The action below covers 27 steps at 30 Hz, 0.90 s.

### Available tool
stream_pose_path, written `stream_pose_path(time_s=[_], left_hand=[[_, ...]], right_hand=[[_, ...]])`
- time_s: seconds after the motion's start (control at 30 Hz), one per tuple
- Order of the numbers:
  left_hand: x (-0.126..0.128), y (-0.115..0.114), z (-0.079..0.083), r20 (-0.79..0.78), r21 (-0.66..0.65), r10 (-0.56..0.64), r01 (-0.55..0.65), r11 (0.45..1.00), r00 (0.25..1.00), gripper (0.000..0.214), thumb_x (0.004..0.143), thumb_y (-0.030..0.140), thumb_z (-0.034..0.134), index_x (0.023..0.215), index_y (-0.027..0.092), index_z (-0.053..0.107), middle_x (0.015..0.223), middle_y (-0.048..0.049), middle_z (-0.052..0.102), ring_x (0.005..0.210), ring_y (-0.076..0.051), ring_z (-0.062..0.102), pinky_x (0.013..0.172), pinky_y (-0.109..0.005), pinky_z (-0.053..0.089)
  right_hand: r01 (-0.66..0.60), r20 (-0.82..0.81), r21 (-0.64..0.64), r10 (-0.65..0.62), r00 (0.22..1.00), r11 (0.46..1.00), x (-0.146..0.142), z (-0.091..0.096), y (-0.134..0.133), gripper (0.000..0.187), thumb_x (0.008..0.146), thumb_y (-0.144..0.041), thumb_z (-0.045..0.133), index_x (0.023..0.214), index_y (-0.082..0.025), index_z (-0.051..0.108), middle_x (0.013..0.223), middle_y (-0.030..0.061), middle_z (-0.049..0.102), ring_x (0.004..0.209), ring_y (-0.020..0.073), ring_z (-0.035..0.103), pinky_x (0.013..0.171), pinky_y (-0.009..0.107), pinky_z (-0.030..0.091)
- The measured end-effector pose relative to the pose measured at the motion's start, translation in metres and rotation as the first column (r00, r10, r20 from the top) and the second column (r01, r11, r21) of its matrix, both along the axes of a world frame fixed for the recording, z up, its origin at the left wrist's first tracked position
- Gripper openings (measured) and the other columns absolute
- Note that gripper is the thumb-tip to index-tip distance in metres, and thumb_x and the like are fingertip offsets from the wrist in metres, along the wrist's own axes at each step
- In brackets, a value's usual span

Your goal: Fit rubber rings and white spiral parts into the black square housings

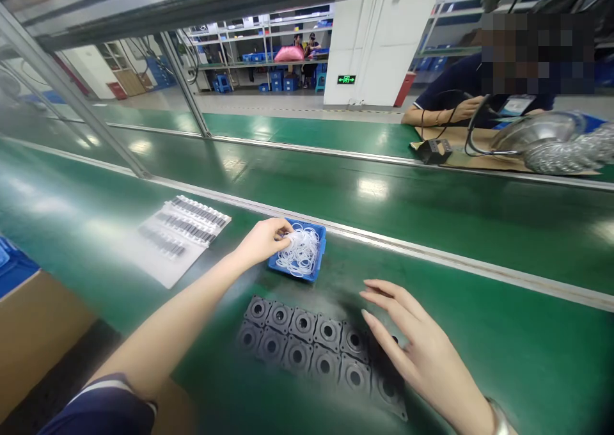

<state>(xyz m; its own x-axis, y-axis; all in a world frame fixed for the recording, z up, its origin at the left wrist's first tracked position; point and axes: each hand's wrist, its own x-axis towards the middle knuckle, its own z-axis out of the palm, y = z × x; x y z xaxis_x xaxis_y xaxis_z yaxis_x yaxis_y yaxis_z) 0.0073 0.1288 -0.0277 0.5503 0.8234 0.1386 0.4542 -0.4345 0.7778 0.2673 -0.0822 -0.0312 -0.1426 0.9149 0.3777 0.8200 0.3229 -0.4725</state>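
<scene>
White rings lie heaped in the blue tray, left hand pinching there, its hold unclear, right hand spread empty over black plates already laid out on the tray's near side, none visibly ringed.

On the left arm, a short navy sleeve is worn, trimmed near its hem with a thin white stripe. The left hand and right hand are seen bare and slender. The right wrist is circled by a silvery band, only partly shown.
</scene>
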Motion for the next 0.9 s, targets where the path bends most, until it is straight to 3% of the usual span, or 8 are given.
stream_pose_path(time_s=[0.1, 0.2, 0.33, 0.43, 0.57, 0.7, 0.9], left_hand=[[0.003, -0.002, -0.001, 0.135, -0.159, 0.071, -0.049, 0.986, 0.988, 0.013, 0.073, 0.018, 0.063, 0.086, 0.016, 0.064, 0.082, -0.0031, 0.068, 0.073, -0.016, 0.064, 0.067, -0.026, 0.051], [0.007, -0.009, 0.002, 0.261, -0.326, 0.138, -0.047, 0.944, 0.955, 0.019, 0.073, 0.024, 0.067, 0.088, 0.014, 0.061, 0.082, -0.0046, 0.068, 0.072, -0.015, 0.065, 0.067, -0.027, 0.052], [0.011, -0.024, 0.005, 0.367, -0.486, 0.210, -0.006, 0.874, 0.906, 0.027, 0.072, 0.025, 0.070, 0.094, 0.012, 0.061, 0.086, -0.0063, 0.069, 0.073, -0.014, 0.066, 0.068, -0.028, 0.054], [0.012, -0.029, 0.004, 0.416, -0.554, 0.247, 0.028, 0.832, 0.875, 0.024, 0.070, 0.020, 0.071, 0.091, 0.011, 0.064, 0.087, -0.0063, 0.069, 0.075, -0.013, 0.065, 0.068, -0.024, 0.052], [0.009, -0.028, 0.001, 0.445, -0.629, 0.294, 0.062, 0.775, 0.846, 0.024, 0.069, 0.018, 0.074, 0.091, 0.011, 0.065, 0.082, -0.0047, 0.069, 0.071, -0.011, 0.064, 0.066, -0.021, 0.050], [0.004, -0.025, -0.001, 0.450, -0.666, 0.338, 0.058, 0.744, 0.826, 0.029, 0.070, 0.016, 0.076, 0.096, 0.011, 0.065, 0.087, -0.0063, 0.070, 0.075, -0.012, 0.065, 0.072, -0.024, 0.054], [-0.001, -0.025, 0.001, 0.430, -0.684, 0.380, 0.021, 0.729, 0.819, 0.027, 0.073, 0.003, 0.064, 0.099, 0.011, 0.066, 0.092, -0.0058, 0.069, 0.079, -0.011, 0.066, 0.075, -0.024, 0.055]], right_hand=[[-0.082, -0.079, -0.062, 0.077, 0.994, 0.995, -0.019, 0.019, 0.030, 0.027, 0.096, -0.032, 0.050, 0.123, -0.027, 0.055, 0.128, 0.0082, 0.056, 0.114, 0.0223, 0.060, 0.097, 0.042, 0.054], [-0.133, -0.247, -0.085, 0.109, 0.963, 0.987, -0.042, 0.028, 0.065, 0.028, 0.096, -0.031, 0.049, 0.123, -0.024, 0.053, 0.116, 0.0090, 0.060, 0.094, 0.0189, 0.065, 0.084, 0.040, 0.059], [-0.227, -0.347, -0.070, 0.190, 0.919, 0.971, -0.070, 0.028, 0.105, 0.037, 0.093, -0.026, 0.051, 0.130, -0.027, 0.051, 0.114, 0.0086, 0.055, 0.085, 0.0162, 0.063, 0.075, 0.036, 0.060], [-0.268, -0.350, -0.063, 0.230, 0.908, 0.961, -0.084, 0.025, 0.123, 0.029, 0.092, -0.023, 0.053, 0.119, -0.026, 0.061, 0.108, 0.0071, 0.053, 0.081, 0.0152, 0.060, 0.076, 0.035, 0.057], [-0.247, -0.384, -0.079, 0.199, 0.902, 0.966, -0.091, 0.023, 0.138, 0.011, 0.089, -0.026, 0.058, 0.095, -0.023, 0.067, 0.101, 0.0062, 0.056, 0.081, 0.0165, 0.059, 0.075, 0.035, 0.055], [-0.190, -0.462, -0.137, 0.107, 0.880, 0.972, -0.088, 0.017, 0.147, 0.015, 0.090, -0.035, 0.057, 0.091, -0.021, 0.064, 0.099, 0.0069, 0.061, 0.078, 0.0174, 0.062, 0.070, 0.034, 0.055], [-0.146, -0.520, -0.333, -0.053, 0.853, 0.932, -0.077, 0.004, 0.154, 0.019, 0.087, -0.039, 0.057, 0.088, -0.020, 0.059, 0.073, 0.0025, 0.068, 0.058, 0.0170, 0.064, 0.058, 0.032, 0.053]])
